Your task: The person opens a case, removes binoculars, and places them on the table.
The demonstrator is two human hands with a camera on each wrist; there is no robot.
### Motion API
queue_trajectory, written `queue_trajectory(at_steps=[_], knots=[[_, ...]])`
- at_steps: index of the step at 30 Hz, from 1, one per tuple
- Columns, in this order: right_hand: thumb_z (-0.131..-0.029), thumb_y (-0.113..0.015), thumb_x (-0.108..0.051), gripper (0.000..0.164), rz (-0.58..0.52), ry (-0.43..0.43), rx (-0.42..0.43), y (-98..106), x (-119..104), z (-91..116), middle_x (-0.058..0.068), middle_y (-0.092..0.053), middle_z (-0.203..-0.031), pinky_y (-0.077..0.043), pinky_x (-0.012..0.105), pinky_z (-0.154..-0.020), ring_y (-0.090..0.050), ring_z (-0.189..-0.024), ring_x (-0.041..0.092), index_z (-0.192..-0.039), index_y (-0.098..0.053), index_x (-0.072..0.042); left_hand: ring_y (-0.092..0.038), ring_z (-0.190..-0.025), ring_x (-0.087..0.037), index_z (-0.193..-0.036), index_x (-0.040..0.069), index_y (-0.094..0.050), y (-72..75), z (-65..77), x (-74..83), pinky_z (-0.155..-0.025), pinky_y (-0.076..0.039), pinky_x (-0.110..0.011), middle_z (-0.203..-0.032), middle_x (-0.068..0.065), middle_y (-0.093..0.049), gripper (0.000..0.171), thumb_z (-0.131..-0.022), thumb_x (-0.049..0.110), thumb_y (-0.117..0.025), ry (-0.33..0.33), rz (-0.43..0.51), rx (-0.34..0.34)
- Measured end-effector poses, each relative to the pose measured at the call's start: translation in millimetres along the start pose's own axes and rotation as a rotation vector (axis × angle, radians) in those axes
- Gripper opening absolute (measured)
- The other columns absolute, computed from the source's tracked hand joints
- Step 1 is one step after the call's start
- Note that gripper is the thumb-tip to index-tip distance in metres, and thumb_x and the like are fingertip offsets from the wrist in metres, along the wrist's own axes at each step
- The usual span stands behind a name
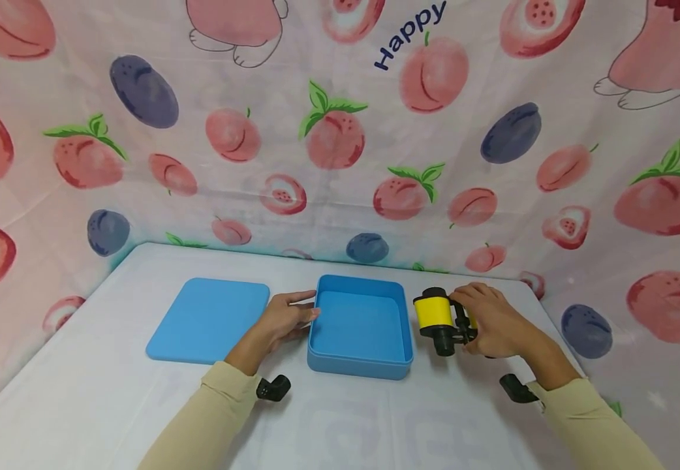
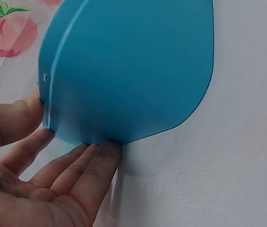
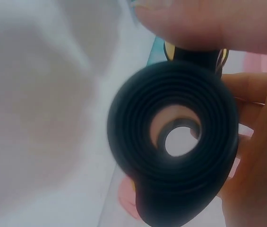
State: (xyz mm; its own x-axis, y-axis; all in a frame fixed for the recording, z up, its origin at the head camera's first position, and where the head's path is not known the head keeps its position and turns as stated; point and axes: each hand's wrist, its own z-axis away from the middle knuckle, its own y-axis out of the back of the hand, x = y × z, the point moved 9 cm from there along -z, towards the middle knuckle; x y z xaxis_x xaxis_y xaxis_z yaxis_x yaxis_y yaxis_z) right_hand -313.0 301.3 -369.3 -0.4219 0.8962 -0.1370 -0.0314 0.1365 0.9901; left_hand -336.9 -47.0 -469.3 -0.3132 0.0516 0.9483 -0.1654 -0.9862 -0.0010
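A shallow blue box lies uncovered on the table, with nothing inside it. My left hand touches its left wall, the thumb at the rim and the fingers fairly straight against the outer side; the left wrist view shows this wall close up. To the right of the box my right hand grips a pair of yellow and black binoculars by the far barrel, which the fingers mostly hide. One black eyepiece fills the middle of the right wrist view, beside the thumb.
Left of the box lies a flat blue lid, partly behind my left hand. A white cloth covers the table. Behind and beside it hangs a fruit-print curtain. Small black devices sit at both wrists.
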Motion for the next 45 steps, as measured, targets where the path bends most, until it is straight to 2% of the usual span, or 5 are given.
queue_trajectory(at_steps=[6, 16, 28, 45], knots=[[-0.061, -0.094, -0.019, 0.092, 0.007, 0.002, -0.002, -3, 3, 1, 0.022, -0.056, -0.147, -0.026, 0.075, -0.118, -0.040, -0.139, 0.046, -0.143, -0.058, 0.000, -0.059, -0.138, -0.041, -0.154, 0.010, -0.052, -0.5, -0.5, 0.9, -0.110, -0.049, -0.057, -0.155, -0.024, -0.053, 0.057, -0.100, 0.011, -0.069, -0.004, 0.000, 0.002], [-0.058, -0.095, -0.018, 0.091, 0.007, 0.002, -0.006, -16, 8, 6, 0.020, -0.059, -0.144, -0.028, 0.075, -0.117, -0.042, -0.138, 0.046, -0.140, -0.060, 0.000, -0.058, -0.138, -0.041, -0.154, 0.008, -0.051, -5.2, 3.6, -10.0, -0.110, -0.049, -0.057, -0.155, -0.025, -0.053, 0.056, -0.101, 0.009, -0.067, 0.012, 0.005, -0.007], [-0.059, -0.094, -0.021, 0.091, -0.004, -0.015, 0.007, -22, 18, 11, 0.020, -0.060, -0.143, -0.028, 0.075, -0.117, -0.044, -0.137, 0.045, -0.140, -0.059, 0.001, -0.058, -0.139, -0.041, -0.155, 0.010, -0.051, -6.6, 4.2, -7.4, -0.111, -0.050, -0.058, -0.156, -0.024, -0.052, 0.057, -0.100, 0.011, -0.068, 0.003, -0.008, -0.010], [-0.059, -0.096, -0.024, 0.094, -0.006, -0.028, -0.006, -31, 27, 5, 0.020, -0.059, -0.145, -0.029, 0.074, -0.117, -0.043, -0.138, 0.045, -0.141, -0.058, 0.000, -0.059, -0.138, -0.042, -0.154, 0.009, -0.051, -2.0, 4.3, -0.1, -0.111, -0.049, -0.058, -0.154, -0.025, -0.053, 0.056, -0.100, 0.009, -0.067, -0.018, -0.002, 0.009]])
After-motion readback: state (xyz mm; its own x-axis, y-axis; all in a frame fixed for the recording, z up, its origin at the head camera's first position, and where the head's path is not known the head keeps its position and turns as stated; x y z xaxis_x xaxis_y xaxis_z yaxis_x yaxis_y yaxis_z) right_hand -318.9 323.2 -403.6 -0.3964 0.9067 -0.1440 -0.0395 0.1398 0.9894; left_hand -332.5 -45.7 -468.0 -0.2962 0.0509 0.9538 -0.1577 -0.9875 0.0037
